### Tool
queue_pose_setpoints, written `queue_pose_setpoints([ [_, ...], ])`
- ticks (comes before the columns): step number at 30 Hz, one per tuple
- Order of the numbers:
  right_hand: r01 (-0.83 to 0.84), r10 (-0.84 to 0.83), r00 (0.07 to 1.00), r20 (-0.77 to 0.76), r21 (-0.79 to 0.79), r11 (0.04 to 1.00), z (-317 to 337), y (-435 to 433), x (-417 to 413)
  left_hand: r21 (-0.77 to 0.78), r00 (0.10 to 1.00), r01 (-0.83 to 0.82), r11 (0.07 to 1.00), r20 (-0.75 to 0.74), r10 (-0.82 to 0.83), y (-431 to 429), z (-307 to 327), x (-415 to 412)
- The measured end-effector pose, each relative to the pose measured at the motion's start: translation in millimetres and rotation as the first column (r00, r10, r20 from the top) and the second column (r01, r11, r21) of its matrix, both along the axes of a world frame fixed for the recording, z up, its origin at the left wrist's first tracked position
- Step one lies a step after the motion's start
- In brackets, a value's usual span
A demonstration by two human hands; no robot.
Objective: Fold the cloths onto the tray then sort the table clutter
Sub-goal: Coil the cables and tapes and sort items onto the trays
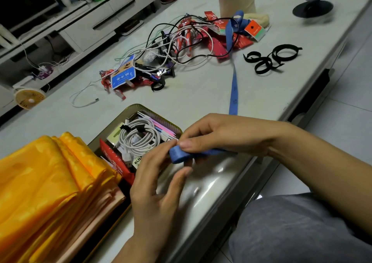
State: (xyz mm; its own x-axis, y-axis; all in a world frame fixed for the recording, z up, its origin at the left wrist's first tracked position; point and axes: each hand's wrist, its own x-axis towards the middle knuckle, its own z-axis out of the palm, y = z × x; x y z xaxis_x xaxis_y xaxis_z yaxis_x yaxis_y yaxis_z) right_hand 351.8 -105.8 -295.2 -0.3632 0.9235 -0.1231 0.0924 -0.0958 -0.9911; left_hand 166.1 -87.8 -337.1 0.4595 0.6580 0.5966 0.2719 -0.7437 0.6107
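Nearest you, your left hand (159, 182) is resting loosely spread, fingertips at the coiled end of the blue tape measure (179, 156), which your right hand (221, 134) is pinching. The folded yellow cloths (50, 182) are lying stacked over the near end of the tray (153, 110), beside a coiled white cable (138, 140). The tape's free length is running back across the table (201, 93) to the tangled clutter pile (181, 41).

The folded yellow cloths (50, 182) lie in a stack at the left, over one end of the metal tray (161, 116). The tray holds a coiled white cable (138, 140). A blue tape measure (234, 87) runs from the tangled pile of cables and red wrappers (181, 41) to the near edge, and its end is rolled and pinched by the right hand (221, 134). Black straps (269, 59) lie apart at the right.
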Motion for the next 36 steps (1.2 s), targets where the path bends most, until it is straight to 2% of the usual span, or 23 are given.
queue_pose_setpoints([
  [2, -0.087, 0.082, 0.989, -0.125, -0.033, 0.996, -2.3, 0.5, -2.4, -0.027, 0.999, 0.002, 1.0, 0.047, -0.001, -2.5, 2.3, -0.1],
  [4, -0.118, 0.112, 0.984, -0.138, -0.042, 0.992, -3.2, 0.4, -4.2, -0.032, 0.996, -0.002, 0.999, 0.085, 0.005, -4.6, 4.9, 0.3],
  [5, -0.104, 0.101, 0.991, -0.09, -0.032, 0.994, -1.4, 0.2, -3.8, -0.033, 0.995, -0.006, 0.999, 0.102, 0.009, -5.3, 5.2, 0.2],
  [7, -0.035, 0.033, 0.994, 0.109, 0.023, 0.999, 4.3, -1.3, -2.2, 0.001, 0.993, -0.019, 1.0, 0.115, 0.018, -5.6, 4.8, -0.8],
  [9, 0.023, -0.048, 0.953, 0.3, 0.086, 0.996, 8.8, -2.8, 1.5, 0.063, 0.996, -0.035, 0.997, 0.081, 0.03, -3.8, 4.2, -2.2],
  [11, 0.028, -0.067, 0.925, 0.374, 0.107, 0.994, 11.1, -4.3, 3.9, 0.127, 1.0, -0.026, 0.992, -0.001, 0.027, -0.8, 2.4, -3.0],
  [13, 0.025, -0.057, 0.931, 0.36, 0.094, 0.995, 10.0, -5.3, 3.0, 0.183, 0.997, -0.009, 0.983, -0.074, 0.023, 1.5, -0.1, -2.7],
  [17, 0.054, -0.079, 0.948, 0.309, 0.091, 0.994, 2.3, -3.8, -2.6, 0.201, 0.994, -0.016, 0.98, -0.102, 0.037, 1.6, -2.0, -1.5],
  [19, 0.037, -0.051, 0.963, 0.266, 0.055, 0.998, 1.5, -2.4, -2.5, 0.128, 0.997, -0.019, 0.992, -0.073, 0.029, 0.9, -1.6, -1.6],
  [22, -0.035, 0.036, 0.994, 0.102, -0.009, 0.999, 1.5, -1.8, -0.4, -0.042, 1.0, -0.006, 0.999, 0.023, 0.007, -0.4, 0.6, 0.1],
  [24, -0.08, 0.08, 0.997, -0.003, -0.054, 0.995, 0.2, -2.5, 0.2, -0.065, 0.999, 0.009, 0.998, 0.047, -0.006, -0.8, 1.9, 0.6],
  [26, -0.116, 0.116, 0.993, -0.009, -0.07, 0.991, -0.7, -2.6, 0.2, -0.051, 0.999, 0.008, 0.999, 0.046, -0.005, -0.1, 2.9, -0.2],
  [29, -0.077, 0.082, 0.99, 0.115, -0.05, 0.996, 1.4, -2.3, 3.9, 0.023, 0.999, -0.024, 0.999, -0.047, 0.025, 1.3, 1.7, -2.0],
  [32, -0.012, 0.01, 0.964, 0.265, 0.004, 1.0, 2.2, -1.1, 4.7, 0.163, 0.982, -0.032, 0.986, -0.181, 0.062, 1.8, -1.8, -2.9],
  [36, 0.016, -0.048, 0.933, 0.357, 0.092, 0.996, 1.2, -4.5, -6.0, 0.239, 0.973, -0.045, 0.97, -0.21, 0.097, -2.1, -2.5, -3.2],
])
